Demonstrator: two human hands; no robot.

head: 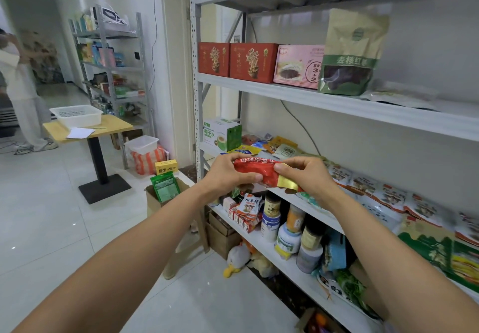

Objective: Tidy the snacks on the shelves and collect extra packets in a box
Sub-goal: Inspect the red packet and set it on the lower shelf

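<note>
Grip: both hands clasp one red packet (255, 168), held crosswise in the air in front of the shelf edge (316, 209).
Left hand (228, 174): fingers curled over the packet's top edge and thumb pressed along its lower side, closed round the left end.
Right hand (308, 177): thumb and forefinger pinch the packet's right end, where a gold strip (287, 182) shows just under the thumb.
Packet: white print runs across its upper face, upside down to the camera; its body spans the gap between the two hands.
Behind the grip: loose snack packets (280, 146) lie scattered on the same shelf, with a green and white carton (221, 133) up and to the left.
Right of the grip: a row of mushroom-print packets (388, 195) lies overlapping along the shelf.
Above the grip: two red boxes (234, 59), a pink box (298, 67) and a kraft pouch (352, 52) stand side by side on the next shelf up.
Below the grip: jars and bottles (287, 229) stand on the lower shelf, with small packets (248, 207) beside them to the left.
Lower left of the grip: a cardboard box (151, 203) sits low beside the shelf post, a green packet (165, 187) upright in it and a yellow carton (166, 166) just behind.
Far left of the grip: a wooden table (111, 124) bears a white basket (77, 116), with a person in pale clothes (18, 86) beyond it.
</note>
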